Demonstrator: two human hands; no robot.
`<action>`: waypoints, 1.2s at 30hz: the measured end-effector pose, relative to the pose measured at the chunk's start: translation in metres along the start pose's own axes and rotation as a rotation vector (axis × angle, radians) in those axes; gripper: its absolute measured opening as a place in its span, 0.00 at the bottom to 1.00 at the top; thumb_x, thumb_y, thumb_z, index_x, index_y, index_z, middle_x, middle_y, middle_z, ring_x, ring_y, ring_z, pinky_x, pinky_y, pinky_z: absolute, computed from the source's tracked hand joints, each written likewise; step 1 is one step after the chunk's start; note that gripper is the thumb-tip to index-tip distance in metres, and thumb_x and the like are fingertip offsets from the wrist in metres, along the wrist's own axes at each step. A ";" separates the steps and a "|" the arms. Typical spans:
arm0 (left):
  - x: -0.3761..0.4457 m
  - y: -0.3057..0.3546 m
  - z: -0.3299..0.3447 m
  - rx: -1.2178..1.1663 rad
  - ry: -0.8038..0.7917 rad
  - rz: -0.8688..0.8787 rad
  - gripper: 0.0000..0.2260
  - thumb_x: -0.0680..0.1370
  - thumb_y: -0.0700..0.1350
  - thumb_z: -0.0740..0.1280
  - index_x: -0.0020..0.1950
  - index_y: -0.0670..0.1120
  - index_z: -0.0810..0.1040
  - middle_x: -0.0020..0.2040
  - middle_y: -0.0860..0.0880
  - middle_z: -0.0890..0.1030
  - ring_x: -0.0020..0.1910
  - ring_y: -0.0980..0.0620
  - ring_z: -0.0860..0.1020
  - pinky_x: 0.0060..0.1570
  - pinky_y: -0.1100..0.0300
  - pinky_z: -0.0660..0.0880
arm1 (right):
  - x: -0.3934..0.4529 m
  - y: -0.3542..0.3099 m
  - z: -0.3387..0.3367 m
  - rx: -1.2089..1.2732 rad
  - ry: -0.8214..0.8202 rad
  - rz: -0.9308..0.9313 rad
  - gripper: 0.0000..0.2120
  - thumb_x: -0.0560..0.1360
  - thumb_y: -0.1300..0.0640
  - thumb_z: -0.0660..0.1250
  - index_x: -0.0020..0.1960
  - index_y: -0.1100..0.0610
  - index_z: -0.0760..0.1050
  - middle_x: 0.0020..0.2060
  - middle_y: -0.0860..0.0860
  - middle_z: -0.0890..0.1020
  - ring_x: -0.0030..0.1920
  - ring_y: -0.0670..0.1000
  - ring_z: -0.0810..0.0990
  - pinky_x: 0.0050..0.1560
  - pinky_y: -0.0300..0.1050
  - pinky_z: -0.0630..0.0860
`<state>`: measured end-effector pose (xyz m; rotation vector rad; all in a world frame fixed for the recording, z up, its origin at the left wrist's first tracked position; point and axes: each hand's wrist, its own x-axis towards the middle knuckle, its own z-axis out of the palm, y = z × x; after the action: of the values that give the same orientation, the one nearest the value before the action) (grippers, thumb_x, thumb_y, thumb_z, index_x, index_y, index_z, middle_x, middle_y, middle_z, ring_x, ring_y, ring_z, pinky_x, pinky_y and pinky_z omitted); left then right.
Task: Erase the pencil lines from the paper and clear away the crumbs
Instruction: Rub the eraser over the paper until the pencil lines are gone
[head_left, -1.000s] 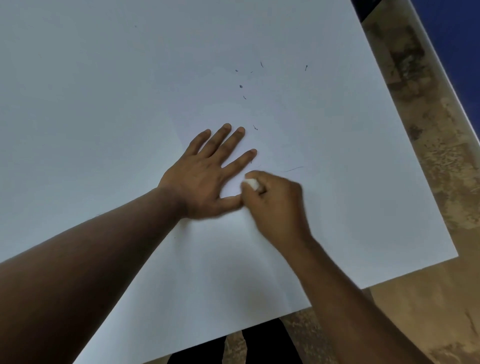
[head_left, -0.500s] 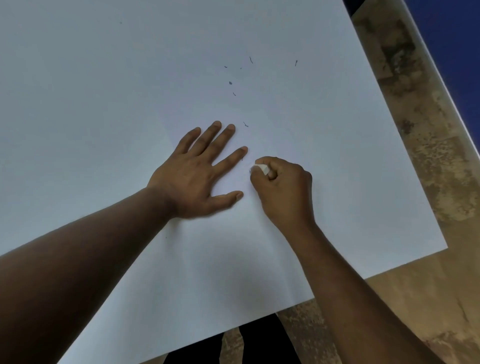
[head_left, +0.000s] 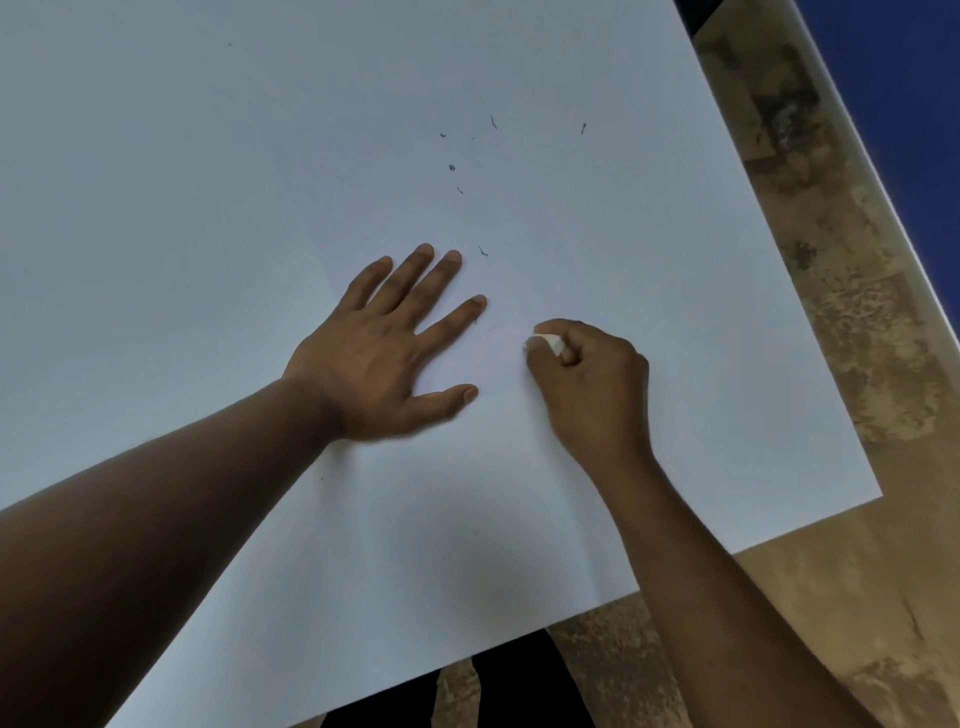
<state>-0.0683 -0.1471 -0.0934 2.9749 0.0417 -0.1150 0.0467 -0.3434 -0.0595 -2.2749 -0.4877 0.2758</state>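
A large white paper sheet (head_left: 260, 182) covers most of the table. My left hand (head_left: 384, 348) lies flat on it with fingers spread, holding it down. To its right, my right hand (head_left: 592, 379) is closed around a small white eraser (head_left: 545, 343), whose tip touches the paper. A faint short pencil line (head_left: 494, 327) shows between my left index fingertip and the eraser. Several dark eraser crumbs (head_left: 460, 176) are scattered on the paper beyond my fingers, one crumb (head_left: 482, 251) just past my fingertips.
The worn brown tabletop (head_left: 852, 291) shows along the right and near sides of the sheet. Its pale right edge (head_left: 857, 135) borders a dark blue area. The paper's near edge overhangs the table above dark clothing (head_left: 519, 686).
My right hand with the eraser has slid right, away from my left thumb. A faint pencil line now shows left of the eraser. My left hand stays flat.
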 end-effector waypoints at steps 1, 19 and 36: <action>0.000 0.000 0.000 0.000 -0.001 0.001 0.37 0.80 0.73 0.45 0.85 0.56 0.47 0.85 0.45 0.43 0.84 0.45 0.40 0.82 0.45 0.42 | -0.001 -0.001 0.000 -0.028 -0.004 -0.035 0.04 0.73 0.55 0.69 0.42 0.55 0.81 0.28 0.50 0.77 0.32 0.50 0.76 0.36 0.41 0.73; 0.000 0.001 0.000 -0.004 0.024 -0.003 0.37 0.81 0.72 0.48 0.85 0.55 0.51 0.86 0.45 0.45 0.84 0.44 0.43 0.82 0.44 0.43 | 0.008 0.005 -0.016 -0.168 0.106 -0.021 0.06 0.75 0.58 0.67 0.46 0.57 0.82 0.34 0.53 0.82 0.36 0.53 0.79 0.42 0.42 0.74; 0.000 0.001 0.001 0.021 -0.002 -0.016 0.42 0.80 0.73 0.44 0.85 0.46 0.47 0.85 0.46 0.42 0.84 0.47 0.38 0.81 0.46 0.40 | 0.038 -0.003 -0.017 -0.263 -0.052 -0.183 0.07 0.76 0.58 0.64 0.49 0.57 0.81 0.37 0.51 0.81 0.41 0.56 0.81 0.47 0.52 0.77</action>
<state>-0.0678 -0.1482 -0.0940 2.9954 0.0648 -0.1215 0.0858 -0.3364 -0.0475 -2.4596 -0.7940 0.1872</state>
